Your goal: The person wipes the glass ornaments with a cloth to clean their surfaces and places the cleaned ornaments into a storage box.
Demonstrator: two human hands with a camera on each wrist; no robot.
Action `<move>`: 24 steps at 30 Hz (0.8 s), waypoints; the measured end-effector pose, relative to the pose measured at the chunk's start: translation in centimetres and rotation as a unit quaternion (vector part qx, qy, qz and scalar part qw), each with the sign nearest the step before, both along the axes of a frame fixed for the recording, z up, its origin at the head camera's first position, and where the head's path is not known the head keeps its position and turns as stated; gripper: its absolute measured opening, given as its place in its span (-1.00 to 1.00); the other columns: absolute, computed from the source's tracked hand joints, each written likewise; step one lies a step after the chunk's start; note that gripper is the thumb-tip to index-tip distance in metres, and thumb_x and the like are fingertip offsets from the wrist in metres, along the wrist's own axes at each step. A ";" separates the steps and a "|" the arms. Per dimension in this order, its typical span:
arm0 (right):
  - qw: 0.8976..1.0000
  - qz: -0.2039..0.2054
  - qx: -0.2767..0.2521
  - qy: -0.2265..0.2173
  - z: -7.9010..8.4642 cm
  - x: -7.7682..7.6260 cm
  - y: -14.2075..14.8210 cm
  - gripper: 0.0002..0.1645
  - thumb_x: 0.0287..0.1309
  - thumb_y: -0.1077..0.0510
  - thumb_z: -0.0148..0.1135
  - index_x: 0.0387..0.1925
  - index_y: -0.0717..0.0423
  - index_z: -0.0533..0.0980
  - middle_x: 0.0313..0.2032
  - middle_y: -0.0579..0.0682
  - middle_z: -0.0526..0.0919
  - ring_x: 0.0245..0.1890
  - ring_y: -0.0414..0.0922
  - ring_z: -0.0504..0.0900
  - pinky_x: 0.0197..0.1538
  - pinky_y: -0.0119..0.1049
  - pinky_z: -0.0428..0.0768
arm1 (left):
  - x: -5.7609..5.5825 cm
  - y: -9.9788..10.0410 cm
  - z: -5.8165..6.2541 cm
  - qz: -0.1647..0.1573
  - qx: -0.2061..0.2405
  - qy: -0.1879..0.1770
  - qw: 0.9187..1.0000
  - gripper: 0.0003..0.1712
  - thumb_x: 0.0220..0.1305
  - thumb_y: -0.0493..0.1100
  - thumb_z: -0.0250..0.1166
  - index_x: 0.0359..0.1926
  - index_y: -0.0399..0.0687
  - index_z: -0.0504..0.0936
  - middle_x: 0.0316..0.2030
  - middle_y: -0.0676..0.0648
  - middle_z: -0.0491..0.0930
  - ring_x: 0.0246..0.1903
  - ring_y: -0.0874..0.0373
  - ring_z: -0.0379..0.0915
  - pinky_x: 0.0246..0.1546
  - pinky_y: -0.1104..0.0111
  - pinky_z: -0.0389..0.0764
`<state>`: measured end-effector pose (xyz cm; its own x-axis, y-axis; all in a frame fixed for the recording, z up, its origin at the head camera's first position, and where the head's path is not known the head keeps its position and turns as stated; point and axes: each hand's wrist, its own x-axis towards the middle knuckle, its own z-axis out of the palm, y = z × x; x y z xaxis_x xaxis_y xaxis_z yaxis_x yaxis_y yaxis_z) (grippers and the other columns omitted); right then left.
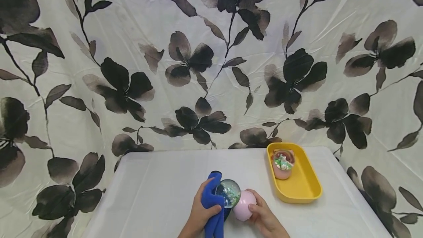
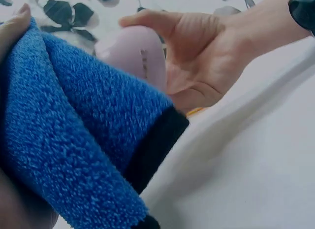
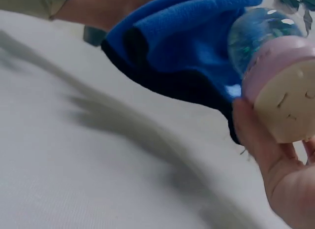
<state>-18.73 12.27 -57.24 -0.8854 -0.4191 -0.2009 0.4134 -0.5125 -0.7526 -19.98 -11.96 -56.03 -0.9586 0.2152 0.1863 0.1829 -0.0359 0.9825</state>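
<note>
My right hand (image 1: 263, 214) grips the pink base of a snow globe (image 1: 228, 193), which is tilted so its clear, glittery ball points left. In the right wrist view the flat cream underside (image 3: 287, 103) of the base faces the camera, with small marks on it. A fluffy blue cloth (image 1: 213, 197) with black edging is held in my left hand (image 1: 202, 205), thumb in front and fingers behind. The cloth lies against the left side of the glass ball and hangs below it. In the left wrist view, the cloth hides the ball and leaves the pink base (image 2: 135, 54) showing.
A yellow tray (image 1: 302, 177) stands at the right of the white-covered table (image 1: 155, 190). Inside its left end sits a small pink ornament (image 1: 282, 170) with green and white details. Behind the table hangs a floral-patterned sheet (image 1: 198, 94).
</note>
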 end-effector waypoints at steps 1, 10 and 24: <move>1.000 -0.002 -0.019 0.001 0.1 0.2 0.1 -0.59 0.28 0.16 0.12 0.15 -0.04 0.36 0.08 0.01 0.46 0.02 0.00 0.48 0.08 -0.06 0.47 | 0.0 0.0 -0.1 -0.009 0.015 -0.001 1.000 -0.10 0.01 -0.19 0.47 0.39 0.11 0.29 0.22 -0.21 0.37 0.12 -0.19 0.34 -0.01 0.00 0.45; 0.985 0.026 -0.155 0.068 1.5 0.4 0.5 -0.34 0.21 0.16 0.23 0.33 -0.20 0.33 0.28 0.08 0.38 0.22 0.28 0.38 0.32 0.07 0.21 | 0.2 0.2 -0.3 -0.033 0.038 -0.030 0.998 -0.19 0.13 -0.14 0.39 0.39 0.07 0.28 0.24 -0.21 0.33 0.10 -0.12 0.34 -0.01 0.08 0.45; 0.979 -0.033 -0.136 0.149 3.2 0.3 -0.1 -0.39 0.19 0.13 0.33 0.25 -0.07 0.36 0.16 0.07 0.53 0.09 0.22 0.54 0.16 0.05 0.44 | 1.1 -0.1 -0.2 -0.080 0.109 -0.090 0.987 -0.17 0.20 -0.06 0.31 0.43 -0.10 0.18 0.28 -0.26 0.25 0.16 -0.12 0.22 0.10 0.11 0.32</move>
